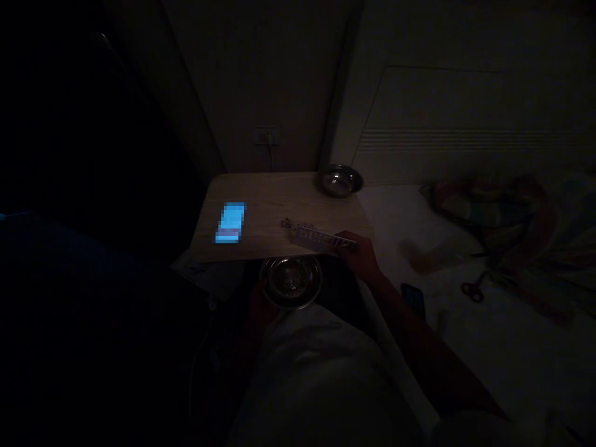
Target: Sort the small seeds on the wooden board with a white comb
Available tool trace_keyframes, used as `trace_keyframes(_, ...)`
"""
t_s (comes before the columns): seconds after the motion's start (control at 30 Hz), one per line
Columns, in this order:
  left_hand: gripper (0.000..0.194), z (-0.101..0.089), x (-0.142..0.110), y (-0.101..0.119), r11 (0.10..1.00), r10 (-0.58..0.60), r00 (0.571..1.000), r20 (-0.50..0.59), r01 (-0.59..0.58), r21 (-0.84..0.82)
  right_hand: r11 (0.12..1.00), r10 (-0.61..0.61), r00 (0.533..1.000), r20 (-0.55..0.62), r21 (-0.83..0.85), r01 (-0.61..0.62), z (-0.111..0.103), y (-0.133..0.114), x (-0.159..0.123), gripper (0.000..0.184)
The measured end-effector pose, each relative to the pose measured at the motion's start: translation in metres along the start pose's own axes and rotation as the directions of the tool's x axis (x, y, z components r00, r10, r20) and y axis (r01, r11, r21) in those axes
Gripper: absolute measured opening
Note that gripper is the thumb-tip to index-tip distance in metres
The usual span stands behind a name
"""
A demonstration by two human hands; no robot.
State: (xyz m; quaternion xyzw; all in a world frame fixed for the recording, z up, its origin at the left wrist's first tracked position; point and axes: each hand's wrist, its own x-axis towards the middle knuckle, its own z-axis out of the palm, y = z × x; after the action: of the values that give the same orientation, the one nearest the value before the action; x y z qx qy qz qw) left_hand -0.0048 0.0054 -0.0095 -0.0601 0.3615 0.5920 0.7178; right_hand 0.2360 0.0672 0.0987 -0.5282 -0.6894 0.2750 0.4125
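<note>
The room is very dark. My right hand (pixel 356 251) is closed on one end of a long, narrow, pale strip with a row of slots (pixel 310 236), held over the table's front part. Small dark bits (pixel 286 223) lie by its far end; I cannot make out what they are. Below the front edge of the wooden table (pixel 265 192), my left hand (pixel 265 304) grips the left side of a shiny metal bowl (pixel 314 288). Some small light pieces (pixel 293 285) show inside the bowl. The left fingers are mostly in shadow.
A lit, pixelated phone screen (pixel 230 222) lies on the table's left. Another metal bowl (pixel 341 181) stands at its back right corner. To the right, a white bed (pixel 391 211) bears red-handled scissors (pixel 472 292), a dark phone (pixel 413 300) and patterned cloth (pixel 493 205). A plugged wall socket (pixel 266 136) is behind.
</note>
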Motion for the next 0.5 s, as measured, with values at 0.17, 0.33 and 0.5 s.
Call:
trace_keyframes(0.17, 0.023, -0.0001, 0.0008, 0.0006, 1.000, -0.006, 1.000, -0.026, 0.007, 0.025, 0.997, -0.030, 1.000, 0.009, -0.070, 0.030, -0.0003, -0.0044, 0.0038, 0.015)
trace_keyframes(0.33, 0.020, -0.0029, 0.0028, 0.0000, 0.999, 0.024, 1.000, -0.009, -0.024, 0.048, 0.995, -0.047, 0.998, 0.037, -0.087, 0.050, 0.0024, -0.0073, 0.0067, 0.015)
trace_keyframes(0.5, 0.020, -0.0051, 0.0050, -0.0003, 0.999, -0.040, 0.999, 0.022, 0.039, 0.029, 0.997, -0.070, 0.989, 0.128, -0.026, 0.073, 0.0035, -0.0059, 0.0052, 0.015)
